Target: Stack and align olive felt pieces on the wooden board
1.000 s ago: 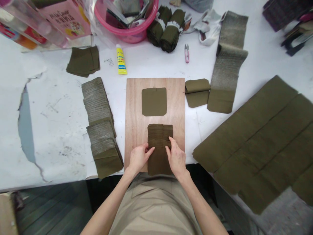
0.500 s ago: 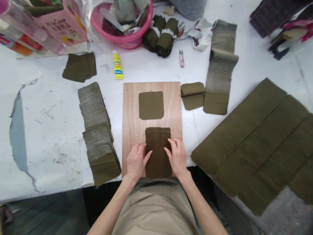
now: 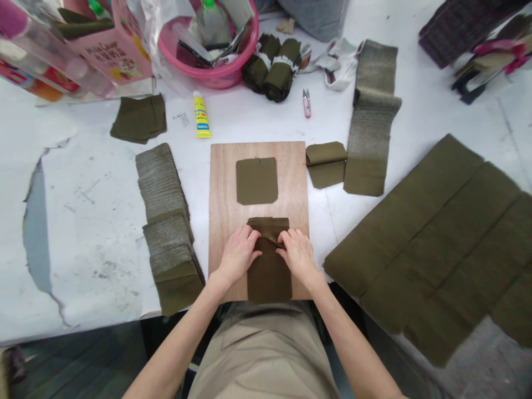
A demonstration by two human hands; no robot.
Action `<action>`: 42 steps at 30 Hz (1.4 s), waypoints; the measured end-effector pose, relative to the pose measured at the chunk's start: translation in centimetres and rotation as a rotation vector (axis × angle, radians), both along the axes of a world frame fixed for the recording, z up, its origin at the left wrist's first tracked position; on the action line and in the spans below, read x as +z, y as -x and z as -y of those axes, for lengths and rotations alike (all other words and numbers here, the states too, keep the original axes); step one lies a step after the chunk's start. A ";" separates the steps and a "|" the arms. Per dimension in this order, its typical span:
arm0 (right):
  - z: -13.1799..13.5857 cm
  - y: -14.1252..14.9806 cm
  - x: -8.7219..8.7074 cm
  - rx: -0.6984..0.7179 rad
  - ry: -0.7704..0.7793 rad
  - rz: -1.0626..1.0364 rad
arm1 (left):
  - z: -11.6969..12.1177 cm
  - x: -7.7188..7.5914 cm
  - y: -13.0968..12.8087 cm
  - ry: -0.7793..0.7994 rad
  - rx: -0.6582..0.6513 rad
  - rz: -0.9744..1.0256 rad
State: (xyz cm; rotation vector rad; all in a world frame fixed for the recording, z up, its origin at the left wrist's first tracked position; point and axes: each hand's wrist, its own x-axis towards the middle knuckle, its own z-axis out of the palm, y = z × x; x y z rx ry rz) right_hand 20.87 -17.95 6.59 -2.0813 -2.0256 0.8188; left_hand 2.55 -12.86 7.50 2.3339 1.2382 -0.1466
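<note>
From my remote seat, I have the dark olive cloth [image 3: 269, 280] at the near end of the wooden board [image 3: 218, 221], close to the body, where both forearms reach it without stretching. My left hand [image 3: 239, 254] is closed on its left side, and my right hand [image 3: 298, 256] is closed on its right side, fingers above and thumbs below. The cloth rises in a small crooked ridge between them. Gripping from opposite sides probably keeps the raised part spread and stops it twisting; how many layers the fingers hold, I cannot tell.

The cloth square [image 3: 256, 182] lies flat on the far part of the board, apart from my fingers, so its outline is easy to see. The board likely offers a firmer, smoother bed than the marked white covering of the worktop [image 3: 100, 188].

To the left, the overlapping cloth stack [image 3: 171, 233] is fanned with its edges staggered, presumably so single pieces separate easily. The folded cloth [image 3: 326, 164] sits just beside the board's right edge. The yellow tube [image 3: 202, 117] and pink snips [image 3: 306, 103] lie beyond the board, within reach yet out of my hands' way.
</note>
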 end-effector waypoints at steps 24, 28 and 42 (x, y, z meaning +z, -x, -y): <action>5.6 1.1 -0.1 -0.411 0.175 -0.230 | 2.1 0.7 1.0 0.252 0.274 -0.051; 6.4 1.4 -0.5 -0.407 0.158 -0.235 | 4.0 -0.1 1.7 0.452 0.453 -0.009; 9.5 1.3 -0.1 -0.742 0.110 -0.940 | 7.4 1.3 1.2 0.669 0.687 0.489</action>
